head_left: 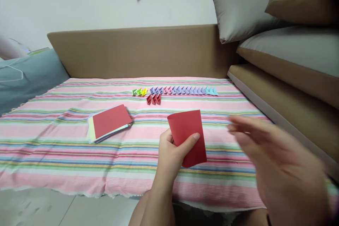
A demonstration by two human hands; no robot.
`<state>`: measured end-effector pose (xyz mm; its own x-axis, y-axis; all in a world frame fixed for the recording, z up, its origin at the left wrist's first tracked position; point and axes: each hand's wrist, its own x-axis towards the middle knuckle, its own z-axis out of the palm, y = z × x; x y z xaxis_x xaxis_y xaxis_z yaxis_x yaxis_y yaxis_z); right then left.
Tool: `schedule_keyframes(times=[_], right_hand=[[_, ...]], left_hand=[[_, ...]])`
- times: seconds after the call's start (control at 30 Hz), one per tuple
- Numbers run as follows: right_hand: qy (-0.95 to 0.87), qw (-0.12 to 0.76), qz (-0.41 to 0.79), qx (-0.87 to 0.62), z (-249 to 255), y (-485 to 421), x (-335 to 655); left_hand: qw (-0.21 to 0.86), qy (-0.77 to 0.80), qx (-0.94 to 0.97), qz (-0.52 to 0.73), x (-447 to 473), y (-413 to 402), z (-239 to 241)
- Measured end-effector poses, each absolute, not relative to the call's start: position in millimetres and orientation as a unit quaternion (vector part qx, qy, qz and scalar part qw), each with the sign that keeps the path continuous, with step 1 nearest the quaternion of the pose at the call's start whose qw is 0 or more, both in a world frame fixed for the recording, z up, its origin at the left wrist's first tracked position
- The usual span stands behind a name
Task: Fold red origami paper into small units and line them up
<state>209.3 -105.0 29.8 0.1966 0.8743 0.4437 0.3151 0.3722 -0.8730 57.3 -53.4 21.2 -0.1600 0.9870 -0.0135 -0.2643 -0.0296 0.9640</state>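
Note:
My left hand [169, 153] grips a sheet of red paper [185, 127], with the thumb lying across its front. The paper bends over at its left edge, as if doubled, and is held above the striped cloth. Off to the right, my right hand [283, 164] is raised apart from the paper and blurred by motion. Its fingers are stretched out and nothing shows between them. Beyond the paper, a few small dark red folded paper pieces [154, 99] sit in a short row.
A long row of folded pieces in purple and pink [182, 90] runs behind, with green and yellow ones [139, 92] at its left. A paper stack [112, 122] lies left on the striped cloth [66, 148]. Cushions [291, 49] pile up at right; a backrest [143, 53] stands behind.

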Motion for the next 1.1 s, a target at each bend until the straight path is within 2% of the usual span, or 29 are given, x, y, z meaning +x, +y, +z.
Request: schedule_keyframes(times=[0.1, 0.17, 0.4, 1.1], right_hand=[[-0.571, 0.548, 0.336, -0.511, 45.3, -76.9, 192.1], [-0.547, 0.556, 0.371, -0.504, 45.9, -70.2, 186.2], [-0.510, 0.581, 0.386, -0.503, 40.2, -71.4, 188.9], [-0.491, 0.580, 0.389, -0.521, 44.5, -68.7, 186.2]], left_hand=[[0.520, 0.457, 0.427, 0.582, 59.2, -55.7, 23.5], [0.525, 0.449, 0.448, 0.567, 60.0, -57.0, 25.6], [0.547, 0.455, 0.481, 0.513, 59.9, -58.0, 28.3], [0.568, 0.452, 0.456, 0.514, 64.0, -55.5, 26.9]])
